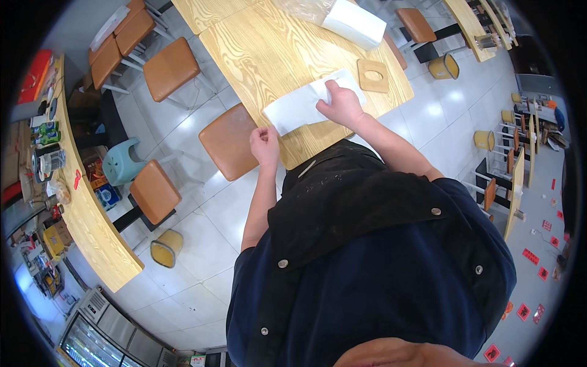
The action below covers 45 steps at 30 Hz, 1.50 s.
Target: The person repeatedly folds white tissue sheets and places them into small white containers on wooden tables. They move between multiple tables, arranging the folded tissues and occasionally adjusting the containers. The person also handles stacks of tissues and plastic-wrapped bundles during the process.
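A long, folded stack of white paper tissues [293, 110] lies across the near end of the wood-grain table. My right hand [341, 103] presses down over its right half, thumb and fingers pinching the paper into creases. At the stack's left corner is my left hand [266, 144], fingers curled; whether they grip the paper is hidden. Just beyond my right hand lies a wooden lid with an oval hole [373, 75]. Farther up the table, a larger white block of tissues [355, 24] sticks out of a clear plastic wrapper [307, 9].
A brown padded chair [229, 142] stands against the table's left side, with another chair [172, 69] beyond it. Yellow bins [166, 247] stand on the tiled floor. To the left runs a wooden counter [98, 234] with bottles and jars; a glass-fronted fridge [94, 341] is at lower left.
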Available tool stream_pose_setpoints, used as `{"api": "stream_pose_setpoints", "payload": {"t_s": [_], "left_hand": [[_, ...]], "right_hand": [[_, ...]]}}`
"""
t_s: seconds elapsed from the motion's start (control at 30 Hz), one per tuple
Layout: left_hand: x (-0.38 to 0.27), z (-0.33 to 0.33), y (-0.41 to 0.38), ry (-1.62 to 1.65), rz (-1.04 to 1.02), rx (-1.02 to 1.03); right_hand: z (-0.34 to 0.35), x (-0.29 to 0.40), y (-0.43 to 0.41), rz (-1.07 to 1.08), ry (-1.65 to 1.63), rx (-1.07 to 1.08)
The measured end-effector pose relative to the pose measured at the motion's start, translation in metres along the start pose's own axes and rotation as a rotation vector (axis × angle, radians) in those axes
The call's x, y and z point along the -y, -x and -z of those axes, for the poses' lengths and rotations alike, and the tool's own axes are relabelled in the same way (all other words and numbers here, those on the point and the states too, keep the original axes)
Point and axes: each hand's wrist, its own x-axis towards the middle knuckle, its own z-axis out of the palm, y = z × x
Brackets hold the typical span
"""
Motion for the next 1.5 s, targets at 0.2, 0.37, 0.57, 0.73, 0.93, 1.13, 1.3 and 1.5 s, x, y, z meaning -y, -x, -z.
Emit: {"api": "stream_pose_setpoints", "payload": {"t_s": [0.2, 0.37, 0.57, 0.73, 0.93, 1.13, 1.3, 1.5], "left_hand": [[-0.004, -0.001, 0.004, -0.065, -0.031, 0.004], [-0.025, -0.005, 0.021, 0.242, 0.167, 0.173], [-0.121, -0.041, 0.073, 1.065, 0.772, 0.951], [-0.138, -0.080, 0.085, 1.109, 0.715, 0.802], [-0.137, -0.125, 0.100, 0.793, 0.596, 0.746], [-0.167, -0.143, 0.075, -0.157, 0.050, 1.040], [-0.147, -0.169, 0.022, -0.422, -0.231, 0.557], [-0.157, -0.207, 0.007, -0.759, -0.254, 0.548]], "right_hand": [[0.004, -0.018, -0.004, -0.014, -0.070, -0.131], [0.021, -0.055, -0.001, -0.186, -0.602, -0.076], [0.038, -0.082, 0.028, -0.364, -1.482, 0.186], [0.039, -0.106, 0.058, -0.397, -1.522, 0.189], [0.037, -0.146, 0.081, -0.453, -1.532, 0.129], [0.052, -0.234, 0.102, -0.577, -1.451, -0.173], [0.080, -0.299, 0.112, -0.657, -1.369, -0.338], [0.081, -0.317, 0.107, -0.641, -1.309, -0.311]]}}
